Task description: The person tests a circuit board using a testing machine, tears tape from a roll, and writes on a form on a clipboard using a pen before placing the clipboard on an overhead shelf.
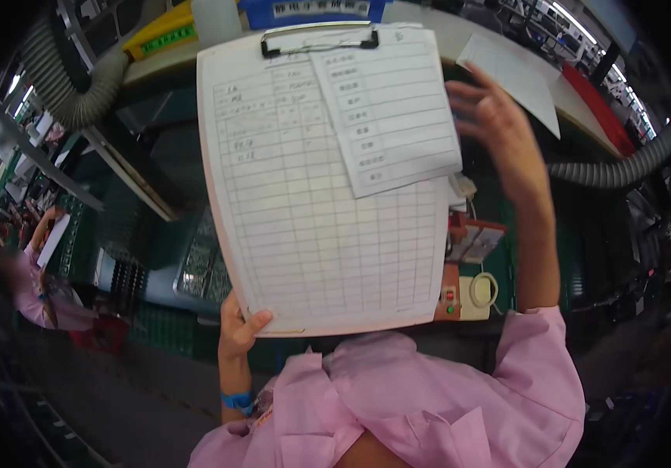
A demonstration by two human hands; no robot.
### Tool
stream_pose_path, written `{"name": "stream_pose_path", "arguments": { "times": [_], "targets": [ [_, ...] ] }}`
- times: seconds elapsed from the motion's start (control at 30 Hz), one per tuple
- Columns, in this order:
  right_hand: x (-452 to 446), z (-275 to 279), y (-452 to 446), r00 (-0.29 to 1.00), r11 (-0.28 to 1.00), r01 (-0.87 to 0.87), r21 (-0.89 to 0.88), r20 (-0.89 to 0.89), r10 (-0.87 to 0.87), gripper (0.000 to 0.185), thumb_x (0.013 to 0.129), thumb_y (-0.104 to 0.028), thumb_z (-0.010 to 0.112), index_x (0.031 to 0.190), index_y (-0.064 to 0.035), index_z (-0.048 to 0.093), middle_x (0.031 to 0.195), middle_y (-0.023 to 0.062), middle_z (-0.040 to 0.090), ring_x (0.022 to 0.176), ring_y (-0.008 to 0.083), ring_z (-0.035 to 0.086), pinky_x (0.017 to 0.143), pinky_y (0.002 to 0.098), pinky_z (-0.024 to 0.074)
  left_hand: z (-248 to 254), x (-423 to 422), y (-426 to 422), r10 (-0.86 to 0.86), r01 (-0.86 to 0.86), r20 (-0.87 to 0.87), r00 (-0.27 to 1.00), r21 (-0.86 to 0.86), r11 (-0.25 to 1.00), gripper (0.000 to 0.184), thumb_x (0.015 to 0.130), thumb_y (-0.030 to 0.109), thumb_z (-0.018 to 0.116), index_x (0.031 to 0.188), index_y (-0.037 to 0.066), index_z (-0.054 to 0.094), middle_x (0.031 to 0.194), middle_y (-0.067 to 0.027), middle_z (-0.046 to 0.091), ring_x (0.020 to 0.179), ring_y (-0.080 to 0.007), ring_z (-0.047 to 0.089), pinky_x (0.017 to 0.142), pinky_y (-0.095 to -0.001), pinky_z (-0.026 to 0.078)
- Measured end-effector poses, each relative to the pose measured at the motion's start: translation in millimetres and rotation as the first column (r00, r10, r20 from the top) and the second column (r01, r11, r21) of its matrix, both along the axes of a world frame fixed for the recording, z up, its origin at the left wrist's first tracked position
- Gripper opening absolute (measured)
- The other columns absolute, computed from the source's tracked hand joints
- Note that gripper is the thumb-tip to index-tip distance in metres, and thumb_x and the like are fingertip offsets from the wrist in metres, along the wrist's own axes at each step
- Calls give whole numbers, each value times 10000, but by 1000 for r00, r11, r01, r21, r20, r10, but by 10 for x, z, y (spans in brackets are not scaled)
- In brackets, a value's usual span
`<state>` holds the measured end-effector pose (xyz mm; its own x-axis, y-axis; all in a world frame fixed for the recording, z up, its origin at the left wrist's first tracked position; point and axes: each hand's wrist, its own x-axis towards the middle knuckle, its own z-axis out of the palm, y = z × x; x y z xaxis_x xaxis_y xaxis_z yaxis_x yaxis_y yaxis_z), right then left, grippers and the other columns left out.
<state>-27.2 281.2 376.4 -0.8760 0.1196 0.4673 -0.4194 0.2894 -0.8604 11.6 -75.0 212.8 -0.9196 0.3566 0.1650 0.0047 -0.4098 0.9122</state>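
Head view: clipboard [335, 326] held up in the left hand [238, 327], right hand [495, 113] free.
The left thumb presses the front at the lower-left corner, fingers behind; the right hand, loosely spread with nothing visible in it, is just beside the upper edge. Between the hands lies the gridded form [312, 234], a smaller sheet [398, 117] slanting over it nearer the right hand. The step seems to be presenting or checking papers; handling that smaller sheet would call for a steady left grip and a light right-hand pinch.
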Motion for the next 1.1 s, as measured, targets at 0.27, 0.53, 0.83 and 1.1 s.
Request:
{"name": "stream_pose_path", "arguments": {
  "times": [0.27, 0.53, 0.83, 1.1],
  "targets": [
    [186, -985, -968, 957, 925, 13, -379, 271, 98, 541, 743, 4, 611, 1229, 47, 376, 972, 230, 580, 788, 212, 607, 636, 240, 499, 75, 315, -626, -269, 292, 121, 956, -276, 916, 479, 794, 49, 551, 1244, 12, 390, 1217, -95, 453, 973, -176, 501, 827, -255, 412],
    [15, -1932, -1284, 677, 842, -103, -530, 582, 450, 489, 732, 18, 622, 1188, 37, 447, 915, 173, 619, 650, 142, 615, 542, 160, 486, 32, -759, -328, -284, -448, -529, 800, -841, 303, 385, 854, 290, 495, 1187, 97, 472, 1114, -106, 527, 938, -224, 536, 811, -295, 419],
    [-35, -2155, -1450, 622, 872, -129, -472, 647, 441, 438, 744, -15, 622, 1153, 45, 478, 855, 156, 626, 635, 139, 609, 522, 162, 477, -463, -794, -456, -322, -502, -503, 802, -860, 93, 332, 872, 250, 476, 1162, 90, 499, 1088, -76, 572, 853, -231, 575, 728, -277, 452],
    [-56, -2077, -1313, 572, 912, -254, -321, 711, 409, 327, 768, -64, 596, 1063, 63, 535, 786, 117, 619, 598, 106, 572, 495, 154, 443, -459, -765, -539, -271, -545, -562, 782, -826, 143, 260, 887, 202, 440, 1068, 46, 542, 955, -102, 619, 747, -271, 588, 666, -293, 458]
  ]
}}
